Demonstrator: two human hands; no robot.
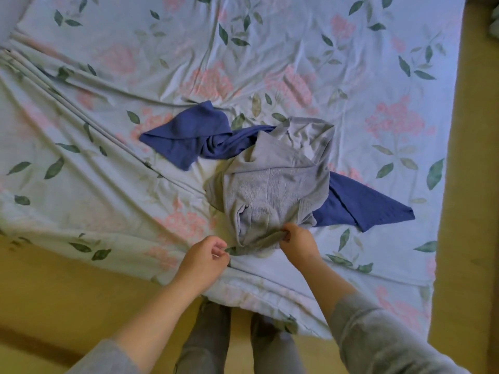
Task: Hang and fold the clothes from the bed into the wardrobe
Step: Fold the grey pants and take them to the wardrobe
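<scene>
A crumpled grey garment (272,182) lies on the bed near its near edge, a little right of the middle, draped over a blue garment (189,136) – two pieces of clothing in all. The blue one shows on both sides of the grey: a bunched, twisted part to the left and a flat flap to the right, with the stretch between hidden underneath.

The right hand (297,242) grips the grey garment's near hem, fingers curled into the cloth. The left hand (204,256) is just beside that hem, over the sheet, fingers curled with thumb near forefinger – whether it pinches anything cannot be made out.

The floral sheet (351,63) is wrinkled, with long folds running from the far left corner toward the near edge; most of it lies bare around the clothes. Yellowish floor (54,279) borders the near and right edges. Two grey-trousered legs (208,338) stand at the near edge, partly hidden by the forearms. The bed's far edge is cut off.
</scene>
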